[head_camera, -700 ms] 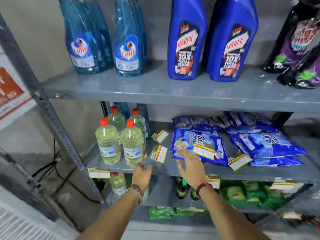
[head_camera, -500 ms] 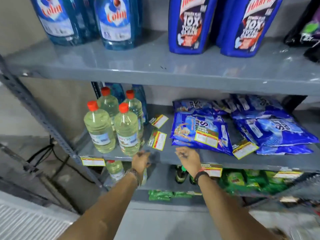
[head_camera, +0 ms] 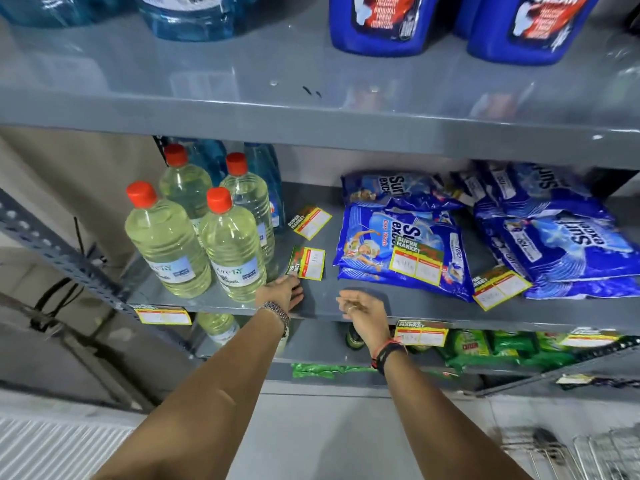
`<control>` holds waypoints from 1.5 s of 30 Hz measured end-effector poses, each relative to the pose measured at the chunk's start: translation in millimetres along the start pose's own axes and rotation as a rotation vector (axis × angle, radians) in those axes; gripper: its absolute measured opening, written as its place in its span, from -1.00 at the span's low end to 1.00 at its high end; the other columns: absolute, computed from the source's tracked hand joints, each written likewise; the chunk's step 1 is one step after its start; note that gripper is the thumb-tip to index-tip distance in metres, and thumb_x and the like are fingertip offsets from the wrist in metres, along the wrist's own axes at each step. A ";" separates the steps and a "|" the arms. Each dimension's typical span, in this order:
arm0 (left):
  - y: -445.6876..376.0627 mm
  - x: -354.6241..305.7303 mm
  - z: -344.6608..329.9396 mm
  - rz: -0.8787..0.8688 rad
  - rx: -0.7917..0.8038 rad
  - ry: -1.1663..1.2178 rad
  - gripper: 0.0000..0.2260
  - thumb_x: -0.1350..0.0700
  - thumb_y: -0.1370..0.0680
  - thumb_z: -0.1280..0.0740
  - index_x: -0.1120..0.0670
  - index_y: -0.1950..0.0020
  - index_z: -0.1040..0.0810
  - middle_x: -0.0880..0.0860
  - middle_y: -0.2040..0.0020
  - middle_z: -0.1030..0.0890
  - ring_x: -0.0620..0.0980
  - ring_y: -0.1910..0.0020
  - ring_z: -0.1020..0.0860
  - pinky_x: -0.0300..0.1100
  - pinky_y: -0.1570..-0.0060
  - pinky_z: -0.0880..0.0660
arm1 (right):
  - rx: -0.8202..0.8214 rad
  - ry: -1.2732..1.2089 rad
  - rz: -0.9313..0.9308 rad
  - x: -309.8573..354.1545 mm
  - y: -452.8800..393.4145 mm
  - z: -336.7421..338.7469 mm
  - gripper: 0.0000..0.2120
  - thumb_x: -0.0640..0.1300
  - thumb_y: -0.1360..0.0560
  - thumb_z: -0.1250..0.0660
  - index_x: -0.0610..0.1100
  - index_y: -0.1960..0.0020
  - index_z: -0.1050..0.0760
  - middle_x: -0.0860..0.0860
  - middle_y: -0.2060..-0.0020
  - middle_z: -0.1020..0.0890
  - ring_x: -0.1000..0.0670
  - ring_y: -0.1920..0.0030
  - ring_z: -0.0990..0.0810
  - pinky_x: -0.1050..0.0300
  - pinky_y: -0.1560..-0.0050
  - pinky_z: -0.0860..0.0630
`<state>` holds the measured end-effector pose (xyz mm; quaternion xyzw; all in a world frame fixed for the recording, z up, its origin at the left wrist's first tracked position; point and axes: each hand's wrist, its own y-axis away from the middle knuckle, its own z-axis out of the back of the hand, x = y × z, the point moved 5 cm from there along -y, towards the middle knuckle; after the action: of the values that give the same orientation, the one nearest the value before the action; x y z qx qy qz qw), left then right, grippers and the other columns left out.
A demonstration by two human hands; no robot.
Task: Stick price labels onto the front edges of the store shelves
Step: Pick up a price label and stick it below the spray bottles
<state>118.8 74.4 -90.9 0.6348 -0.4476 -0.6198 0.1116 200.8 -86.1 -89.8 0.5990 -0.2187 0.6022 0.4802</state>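
Loose price labels lie on the grey middle shelf (head_camera: pixel 322 306): one (head_camera: pixel 307 262) just past my left hand, another (head_camera: pixel 311 221) farther back, one (head_camera: pixel 416 263) on a blue detergent pouch (head_camera: pixel 398 244), one (head_camera: pixel 501 287) to the right. My left hand (head_camera: pixel 282 294) rests flat near the shelf's front edge, fingertips touching the nearest label's corner. My right hand (head_camera: pixel 362 308) hovers beside it with fingers loosely curled, empty. Labels are stuck on the shelf's front edge at the left (head_camera: pixel 162 315), under my right wrist (head_camera: pixel 420 332) and at the far right (head_camera: pixel 588 337).
Clear bottles with red caps (head_camera: pixel 166 244) stand left of my hands. More blue pouches (head_camera: pixel 561 237) lie at the right. The upper shelf (head_camera: pixel 311 129) carries blue bottles. Green packs (head_camera: pixel 502 348) fill the lower shelf. A wire basket (head_camera: pixel 595 455) sits on the floor at the lower right.
The view has tilted down and drawn closer to the middle shelf. My left hand has reached forward to the nearest loose label. My right hand has drawn back from the detergent pouch.
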 end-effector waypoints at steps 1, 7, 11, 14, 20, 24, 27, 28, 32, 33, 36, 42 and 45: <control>-2.3 0.3 0.4 -0.003 -0.011 0.010 -0.94 0.31 -0.52 -0.29 0.24 0.16 -0.51 0.10 0.23 -0.55 -0.02 0.29 -0.51 -0.32 0.51 -0.53 | 0.005 0.001 0.003 -0.4 -0.8 -0.4 -0.83 -0.30 -0.45 -0.32 -0.18 -0.01 -0.60 -0.12 0.12 -0.66 -0.05 0.07 -0.62 0.06 0.02 -0.60; 5.7 2.7 14.8 -0.073 -0.113 0.148 -0.84 0.32 -0.50 -0.32 0.30 -0.06 -0.52 0.12 0.28 -0.56 -0.04 0.33 -0.56 -0.34 0.47 -0.56 | 0.015 -0.093 -0.048 0.5 -1.3 0.6 -0.85 -0.29 -0.47 -0.29 -0.14 0.04 -0.60 -0.17 0.04 -0.66 -0.09 0.01 -0.62 0.12 0.03 -0.58; 29.1 2.9 24.5 -0.162 -0.074 0.120 -0.96 0.34 -0.46 -0.35 0.24 0.19 -0.55 0.12 0.34 -0.61 -0.15 0.55 -0.59 -0.33 0.47 -0.57 | -0.013 -0.259 -0.087 13.0 3.3 5.8 -0.79 -0.31 -0.52 -0.18 -0.31 -0.08 -0.54 -0.26 -0.04 -0.63 -0.21 -0.03 -0.62 0.09 0.00 -0.57; 50.7 -2.1 33.2 -0.256 0.025 -0.009 -0.86 0.32 -0.50 -0.31 0.18 0.23 -0.57 -0.04 0.49 -0.65 -0.17 0.56 -0.59 -0.35 0.52 -0.54 | -0.019 -0.404 -0.084 35.1 8.8 11.2 -0.74 -0.21 -0.55 -0.21 -0.36 -0.15 -0.48 -0.23 -0.02 -0.62 -0.11 0.11 -0.65 0.19 0.18 -0.62; 92.1 -27.0 36.1 -0.378 0.176 -0.214 -0.78 0.30 -0.51 -0.31 0.37 -0.11 -0.55 0.24 0.01 -0.61 -0.17 0.46 -0.64 -0.32 0.50 -0.56 | 0.080 -0.370 -0.006 76.0 34.0 24.5 -0.74 -0.19 -0.53 -0.27 -0.33 -0.14 -0.50 -0.28 -0.02 -0.62 -0.03 0.20 -0.66 0.28 0.27 -0.62; 118.8 -48.8 25.7 -0.478 0.254 -0.292 -0.76 0.25 -0.49 -0.35 0.30 -0.13 -0.58 0.17 0.08 -0.65 -0.21 0.42 -0.64 -0.36 0.37 -0.59 | 0.104 -0.251 0.167 97.9 59.1 37.7 -0.76 -0.21 -0.48 -0.34 -0.30 -0.11 -0.55 -0.18 0.02 -0.65 0.06 0.16 -0.66 0.32 0.19 -0.61; 132.0 -58.3 21.0 -0.511 0.274 -0.329 -0.75 0.22 -0.48 -0.37 0.28 -0.13 -0.59 0.14 0.11 -0.66 -0.23 0.41 -0.64 -0.40 0.38 -0.56 | 0.054 -0.188 0.237 105.9 68.3 45.9 -0.77 -0.22 -0.48 -0.34 -0.31 -0.09 -0.56 -0.18 0.01 -0.66 0.11 0.17 -0.66 0.33 0.21 -0.60; 135.1 -60.2 19.9 -0.519 0.279 -0.339 -0.75 0.21 -0.48 -0.37 0.28 -0.13 -0.59 0.15 0.11 -0.65 -0.24 0.41 -0.64 -0.40 0.38 -0.56 | 0.040 -0.164 0.247 107.8 70.2 47.7 -0.77 -0.22 -0.48 -0.34 -0.31 -0.09 -0.56 -0.19 0.00 -0.66 0.08 0.15 -0.66 0.33 0.21 -0.60; 146.9 -66.8 20.8 -0.546 0.279 -0.320 -0.77 0.26 -0.49 -0.35 0.31 -0.12 -0.58 0.16 0.10 -0.65 -0.24 0.45 -0.62 -0.41 0.43 -0.53 | -0.001 -0.108 0.282 121.5 82.9 47.8 -0.78 -0.24 -0.46 -0.36 -0.31 -0.08 -0.57 -0.11 0.03 -0.66 0.21 0.23 -0.65 0.42 0.31 -0.55; 150.2 -70.8 23.7 -0.560 0.271 -0.309 -0.77 0.28 -0.49 -0.35 0.32 -0.12 -0.58 0.17 0.09 -0.65 -0.23 0.45 -0.62 -0.41 0.43 -0.54 | -0.008 -0.097 0.301 127.6 85.5 45.1 -0.79 -0.25 -0.45 -0.37 -0.30 -0.07 -0.57 -0.10 0.05 -0.66 0.24 0.26 -0.64 0.43 0.33 -0.53; 158.8 -82.0 36.1 -0.610 0.243 -0.264 -0.80 0.29 -0.48 -0.35 0.31 -0.08 -0.60 0.06 0.18 -0.68 -0.24 0.43 -0.62 -0.39 0.38 -0.56 | -0.015 -0.080 0.356 146.2 93.2 35.8 -0.84 -0.26 -0.42 -0.41 -0.26 0.01 -0.60 -0.15 0.08 -0.68 0.12 0.23 -0.65 0.38 0.32 -0.56; 189.9 -137.1 90.7 -0.828 0.140 -0.080 -0.87 0.24 -0.47 -0.38 0.24 0.03 -0.64 0.07 0.16 -0.66 -0.04 0.14 -0.60 -0.28 0.09 -0.58 | 0.081 0.016 0.615 219.7 131.8 -14.2 -0.87 -0.23 -0.36 -0.48 -0.03 0.15 -0.64 0.15 0.31 -0.70 0.11 0.28 -0.66 0.36 0.25 -0.56; 203.4 -167.0 118.7 -0.926 0.027 0.042 -0.94 0.20 -0.47 -0.39 0.14 0.10 -0.65 0.04 0.17 -0.67 -0.11 0.15 -0.62 -0.30 0.07 -0.57 | 0.101 0.057 0.751 259.1 152.9 -53.4 -0.82 -0.24 -0.35 -0.48 0.04 0.22 -0.64 0.20 0.43 -0.67 0.22 0.37 -0.59 0.44 0.30 -0.49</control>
<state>-45.6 124.6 141.0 0.7817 -0.1228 -0.5856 -0.1760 91.3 -27.1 189.3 0.4833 -0.3796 0.7626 0.2019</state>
